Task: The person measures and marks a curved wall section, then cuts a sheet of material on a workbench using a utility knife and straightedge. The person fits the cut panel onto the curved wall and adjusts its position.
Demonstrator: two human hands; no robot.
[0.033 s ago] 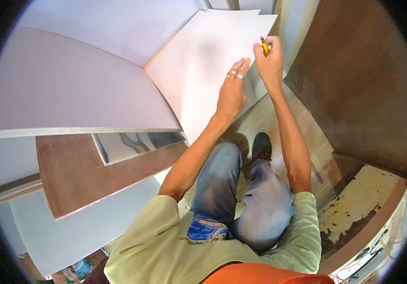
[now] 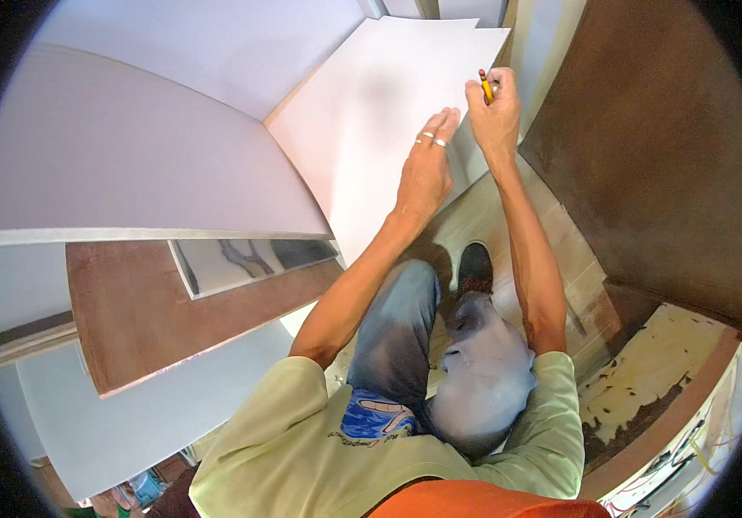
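Observation:
My left hand [image 2: 423,168], with rings on its fingers, lies with fingers stretched out on a large white board [image 2: 354,112], near its right part. Just right of it, my right hand [image 2: 496,116] grips a short yellow pencil [image 2: 486,85] with a pink eraser end up, over the board's right edge. The pencil's lower tip is hidden by my fingers.
A pale panel [image 2: 129,147] stands at left above brown [image 2: 121,319] and white boards [image 2: 121,432] and a marble-patterned piece [image 2: 216,259]. A dark brown panel [image 2: 647,129] is at right, with loose wires [image 2: 690,457] below. My bent legs are over wooden flooring [image 2: 561,224].
Both hands and the pencil have shifted very slightly to the right, and the white board's upper edge sits a little further right too. The grip looks the same.

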